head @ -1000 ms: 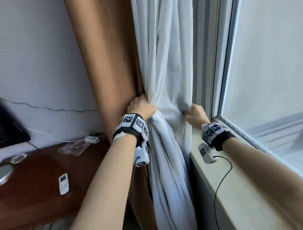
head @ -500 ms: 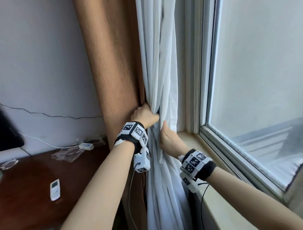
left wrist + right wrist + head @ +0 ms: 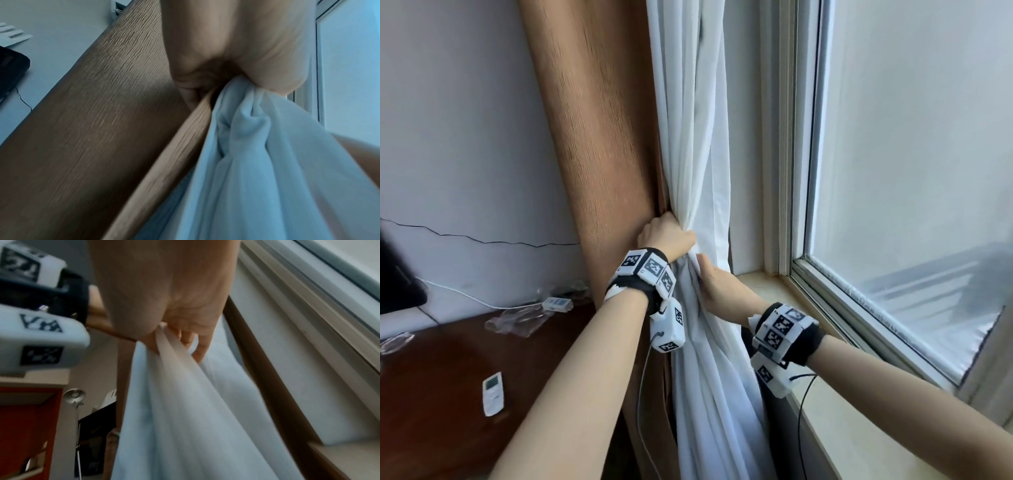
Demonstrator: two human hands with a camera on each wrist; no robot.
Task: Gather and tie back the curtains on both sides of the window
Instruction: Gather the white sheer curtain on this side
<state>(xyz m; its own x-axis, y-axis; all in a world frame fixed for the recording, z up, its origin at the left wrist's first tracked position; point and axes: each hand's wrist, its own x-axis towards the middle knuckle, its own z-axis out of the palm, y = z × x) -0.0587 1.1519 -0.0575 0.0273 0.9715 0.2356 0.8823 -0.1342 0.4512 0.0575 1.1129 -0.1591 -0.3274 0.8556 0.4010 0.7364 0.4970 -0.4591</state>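
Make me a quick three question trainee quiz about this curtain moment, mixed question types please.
1. True or false: the left hand grips the sheer white curtain.
2. What lies on the dark wooden desk? A) white remote control B) scissors C) mug
3. Which side of the sheer white curtain does the brown fabric curtain hang on?

Key: 1 true. 2 A, the white remote control. 3 The left, towards the wall; the right hand grips the sheer white curtain lower down.

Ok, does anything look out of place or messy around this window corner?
Mostly minor: crumpled clear plastic wrap lies on the wooden desk by the wall, and a thin black wire runs loose across the wall. The white curtain looks undamaged.
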